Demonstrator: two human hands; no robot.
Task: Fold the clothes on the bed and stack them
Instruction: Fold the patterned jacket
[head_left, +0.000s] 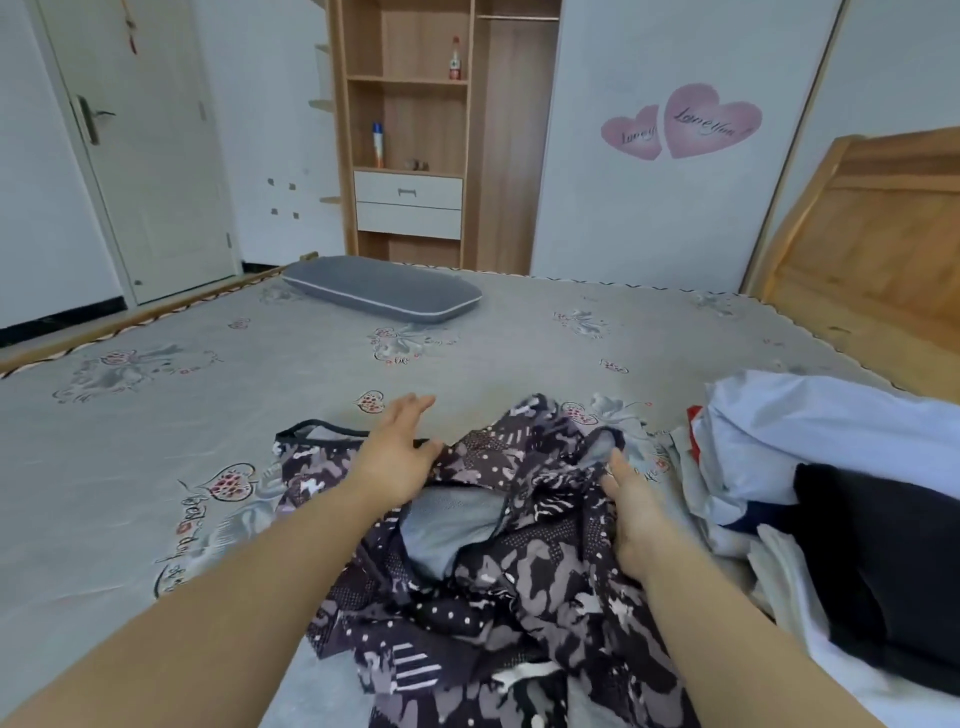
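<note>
Patterned garment (498, 587) under left hand (395, 457), fingers straight.

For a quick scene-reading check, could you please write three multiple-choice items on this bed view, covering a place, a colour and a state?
1. Where does the grey pillow lie?
A. at the bed's far edge
B. under the clothes pile
C. on the shelf

2. What colour are the heart stickers?
A. blue
B. pink
C. green

3. How is the patterned garment?
A. folded flat
B. hanging up
C. crumpled, unfolded

A: the pillow lies before the wardrobe. B: both hearts are pink. C: it lies bunched between the left hand and the right hand.
</note>
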